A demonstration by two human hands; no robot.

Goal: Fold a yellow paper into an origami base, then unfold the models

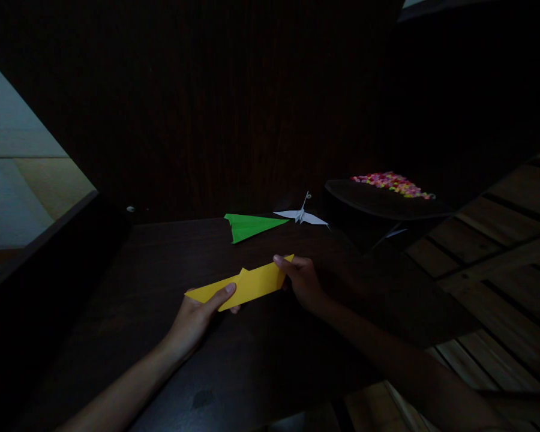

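A folded yellow paper boat (256, 285) is held between my two hands above the dark wooden surface. My left hand (197, 313) is closed on its left end, the thumb lying on the near face and fingertips showing below. At the right end my right hand (302, 281) pinches the paper with the thumb on top. A small peak sticks up at the middle of the boat's upper edge. Just behind it lies a green paper plane (256, 227), its nose pointing right. Beyond the plane's nose sits a white paper crane (300, 216) with spread wings.
Small pink, red and yellow pieces (393, 183) are heaped on a dark curved shelf (382, 203) at the right. A tall dark wooden panel (234, 108) rises behind. A raised side board (40, 246) bounds the left. Slatted wood (499, 252) shows at lower right.
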